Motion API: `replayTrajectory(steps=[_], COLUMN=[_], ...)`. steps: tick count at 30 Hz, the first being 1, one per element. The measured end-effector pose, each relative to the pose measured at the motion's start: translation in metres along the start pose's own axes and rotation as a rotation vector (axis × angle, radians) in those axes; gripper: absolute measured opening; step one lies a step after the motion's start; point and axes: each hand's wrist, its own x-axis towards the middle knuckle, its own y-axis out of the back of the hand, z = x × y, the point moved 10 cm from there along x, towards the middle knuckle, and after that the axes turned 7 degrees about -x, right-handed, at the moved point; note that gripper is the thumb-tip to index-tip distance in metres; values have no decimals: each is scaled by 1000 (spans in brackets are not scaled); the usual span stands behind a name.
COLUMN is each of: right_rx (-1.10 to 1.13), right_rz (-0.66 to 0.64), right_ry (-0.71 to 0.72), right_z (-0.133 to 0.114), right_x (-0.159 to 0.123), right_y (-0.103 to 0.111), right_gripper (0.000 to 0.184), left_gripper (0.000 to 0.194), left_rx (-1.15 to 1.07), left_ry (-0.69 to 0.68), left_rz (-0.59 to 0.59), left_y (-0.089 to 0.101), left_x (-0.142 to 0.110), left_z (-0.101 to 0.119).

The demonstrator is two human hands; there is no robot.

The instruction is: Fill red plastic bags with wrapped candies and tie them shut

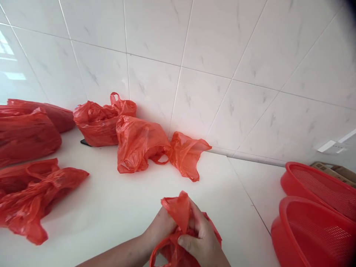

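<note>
Low in the head view, a crumpled red plastic bag (179, 211) is bunched between my two hands above the white table. My right hand (200, 237) is closed round the bag, its thumb pressed on the plastic. Behind the bag's folds is my left hand (162, 224), its fingers mostly hidden by the plastic and by the right hand. A handle loop of the bag hangs at the lower left of the hands. Whatever the bag contains, if anything, is hidden.
On the white table (111, 200), a flattened red bag (186, 154) and fuller red bags (141, 142) stand along the tiled wall (155, 85). More red bags (27, 133) lie at left. A dark flat object (85, 142) peeks out. Red plastic baskets (289, 218) stand at right.
</note>
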Motion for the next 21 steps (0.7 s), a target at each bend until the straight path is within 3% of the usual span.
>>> replayTrajectory(steps=[4,7,10,13,16,17,19,21], right_rx=[-113,-69,61,82,32,1,-56,-50], right_rz=[184,180,123,182,235,219,152,49], right_ry=[73,62,-1,-36,-35,-30,2,27], right_z=[-11,-4,13,26,26,23,12,2], right_x=[-1,2,9,14,15,15,11,6], right_y=[13,15,16,29,37,35,28,19], right_gripper=[51,23,34,44,39,36,33,33], left_gripper=[10,11,23,54,80,76,48,48], left_rx=[55,68,4,-7,22,0,-72,-131], left_ry=[14,35,-16,-138,-222,-214,-147,-70], left_rz=[57,82,38,-74,-144,-153,-146,-131], left_y=[4,7,2,-10,-18,-19,-19,-16], left_x=[5,7,2,-7,-14,-14,-11,-7], left_z=[-3,-11,-12,-5,0,0,-4,-8])
